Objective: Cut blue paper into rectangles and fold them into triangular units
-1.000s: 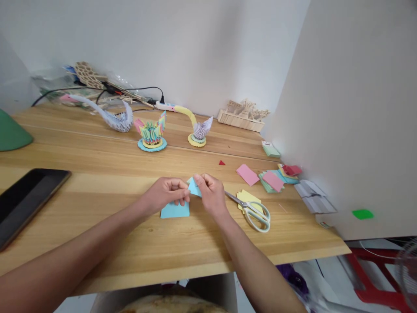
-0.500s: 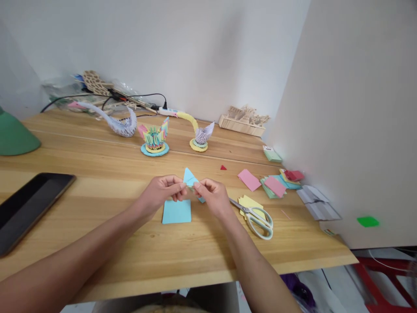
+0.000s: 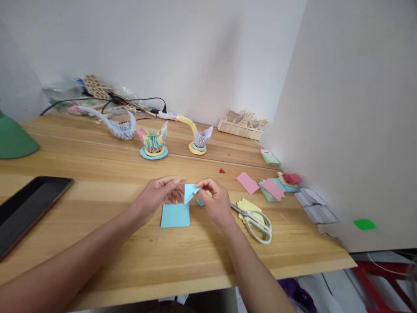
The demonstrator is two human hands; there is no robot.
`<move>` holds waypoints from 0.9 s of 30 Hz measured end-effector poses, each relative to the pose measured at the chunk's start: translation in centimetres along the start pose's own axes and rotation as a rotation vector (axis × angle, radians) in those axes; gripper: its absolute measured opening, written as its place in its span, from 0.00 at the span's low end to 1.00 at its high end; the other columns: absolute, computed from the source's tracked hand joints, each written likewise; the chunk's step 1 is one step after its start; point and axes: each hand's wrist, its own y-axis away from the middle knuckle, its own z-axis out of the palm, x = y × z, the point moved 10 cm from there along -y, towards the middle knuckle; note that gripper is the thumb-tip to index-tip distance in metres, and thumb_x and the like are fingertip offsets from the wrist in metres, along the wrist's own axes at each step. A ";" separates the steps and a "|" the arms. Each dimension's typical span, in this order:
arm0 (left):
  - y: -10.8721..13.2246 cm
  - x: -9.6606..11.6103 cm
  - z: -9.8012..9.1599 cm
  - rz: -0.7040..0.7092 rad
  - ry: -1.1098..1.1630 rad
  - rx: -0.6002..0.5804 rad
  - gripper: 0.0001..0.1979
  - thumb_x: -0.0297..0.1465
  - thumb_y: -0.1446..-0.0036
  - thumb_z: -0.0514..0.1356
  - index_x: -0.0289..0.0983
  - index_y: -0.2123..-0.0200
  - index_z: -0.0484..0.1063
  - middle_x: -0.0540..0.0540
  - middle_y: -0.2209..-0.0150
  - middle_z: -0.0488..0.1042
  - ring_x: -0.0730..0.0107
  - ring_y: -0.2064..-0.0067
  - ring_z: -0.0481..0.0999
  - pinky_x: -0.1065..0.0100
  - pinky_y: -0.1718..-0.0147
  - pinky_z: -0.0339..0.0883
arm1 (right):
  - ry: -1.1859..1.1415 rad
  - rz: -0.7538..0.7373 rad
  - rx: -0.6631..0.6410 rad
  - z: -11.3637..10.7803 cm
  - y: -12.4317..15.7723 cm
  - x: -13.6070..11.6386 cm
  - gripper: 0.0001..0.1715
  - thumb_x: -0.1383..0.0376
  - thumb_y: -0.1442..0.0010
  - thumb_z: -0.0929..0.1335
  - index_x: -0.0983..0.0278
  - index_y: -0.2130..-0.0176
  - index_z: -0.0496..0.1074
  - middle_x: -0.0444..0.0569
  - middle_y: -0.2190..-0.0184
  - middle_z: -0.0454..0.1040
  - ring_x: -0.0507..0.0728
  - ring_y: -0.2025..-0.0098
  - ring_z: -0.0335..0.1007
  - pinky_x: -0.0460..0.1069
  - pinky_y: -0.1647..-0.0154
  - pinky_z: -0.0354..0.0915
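Observation:
A small folded light-blue paper (image 3: 189,192), roughly triangular with one point down, is pinched between the thumb and fingers of my right hand (image 3: 213,198). My left hand (image 3: 164,191) is just left of the paper, its fingers loosely curled and apart, with no clear grip on it. Below lies a square stack of blue paper (image 3: 175,216) on the table. Another small blue folded piece (image 3: 200,202) rests beside my right fingers, partly hidden by them. To the right, scissors (image 3: 256,221) lie partly over yellow paper slips (image 3: 250,206).
Pink slips (image 3: 247,183), a red paper triangle (image 3: 222,171) and grey-white folded paper (image 3: 316,205) lie rightward. Folded-paper swans (image 3: 122,129) and a multicoloured paper model (image 3: 154,143) stand behind. A phone (image 3: 31,208) and green lampshade (image 3: 14,139) are at left.
The folded blue paper has turned from point up to point down in my right hand. My left fingers have come off it. The view has shifted slightly.

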 end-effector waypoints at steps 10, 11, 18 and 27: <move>0.2 -0.2 0.8 -0.091 -0.089 -0.072 0.13 0.39 0.53 0.63 0.34 0.78 0.71 0.50 0.82 0.71 0.75 0.79 0.67 0.72 0.77 0.60 | -0.191 0.081 -0.099 1.5 0.1 1.1 0.12 0.65 0.43 0.64 0.61 0.58 0.70 0.45 0.68 0.73 0.52 0.66 0.69 0.48 0.62 0.65; 0.2 -0.1 0.8 -0.082 -0.092 -0.068 0.13 0.39 0.52 0.62 0.35 0.78 0.71 0.50 0.81 0.72 0.75 0.79 0.67 0.73 0.77 0.60 | -0.270 0.136 -0.102 1.6 0.1 1.6 0.13 0.63 0.43 0.64 0.62 0.57 0.69 0.45 0.68 0.73 0.52 0.67 0.69 0.48 0.63 0.65; 0.1 -0.7 1.3 -0.089 -0.089 -0.120 0.14 0.40 0.52 0.62 0.34 0.76 0.72 0.49 0.81 0.72 0.74 0.79 0.67 0.72 0.76 0.61 | -0.501 0.345 -0.172 2.8 0.5 3.2 0.14 0.55 0.48 0.69 0.64 0.74 0.70 0.43 0.76 0.68 0.49 0.74 0.64 0.46 0.68 0.64; 0.1 -0.7 1.3 -0.074 -0.114 -0.115 0.15 0.41 0.53 0.62 0.34 0.78 0.71 0.49 0.81 0.72 0.74 0.78 0.68 0.72 0.76 0.61 | -0.561 0.336 -0.202 3.3 0.7 3.4 0.14 0.56 0.48 0.70 0.65 0.73 0.70 0.42 0.76 0.69 0.48 0.74 0.64 0.45 0.68 0.63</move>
